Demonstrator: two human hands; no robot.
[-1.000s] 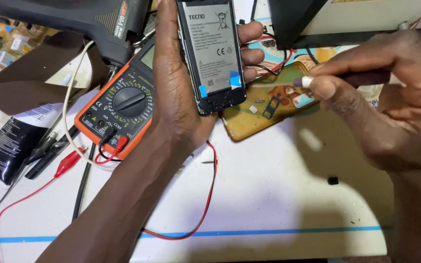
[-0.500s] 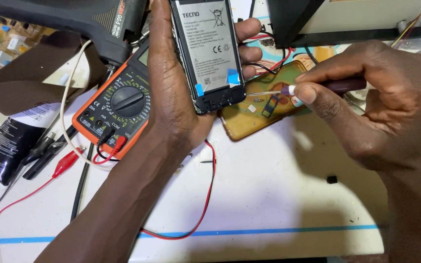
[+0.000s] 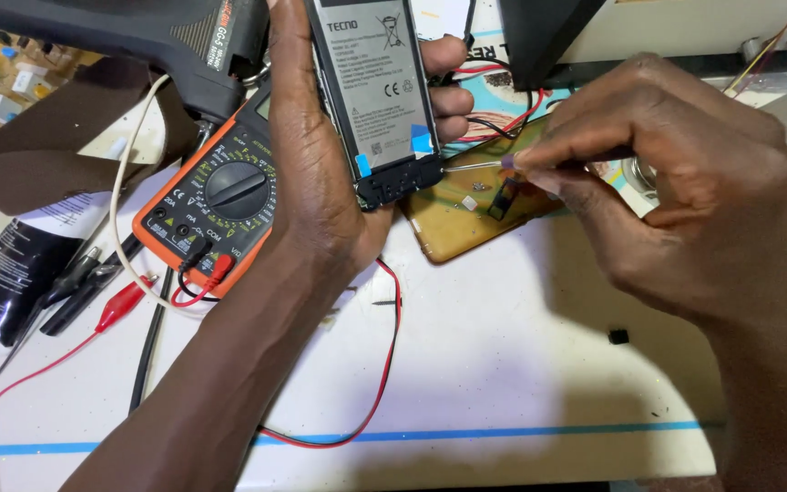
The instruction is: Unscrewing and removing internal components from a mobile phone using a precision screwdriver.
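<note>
My left hand [image 3: 321, 173] grips an opened phone [image 3: 380, 100] upright, its grey battery and black lower board facing me. My right hand [image 3: 658, 191] pinches a thin screwdriver [image 3: 480, 165] whose metal tip touches the right side of the phone's black bottom section. Under the tool lies a brown-gold phone back cover [image 3: 471, 214] flat on the white table [image 3: 503, 364].
An orange multimeter [image 3: 216, 196] with red and black leads sits left of my left wrist. Crocodile clips [image 3: 120, 305] and a black packet [image 3: 2, 278] lie at far left. A black heat gun [image 3: 138, 32] is at top left, a small black part [image 3: 618, 336] at right.
My right hand has moved left, bringing the screwdriver tip from over the back cover to the phone's bottom edge. The phone has shifted slightly up and left.
</note>
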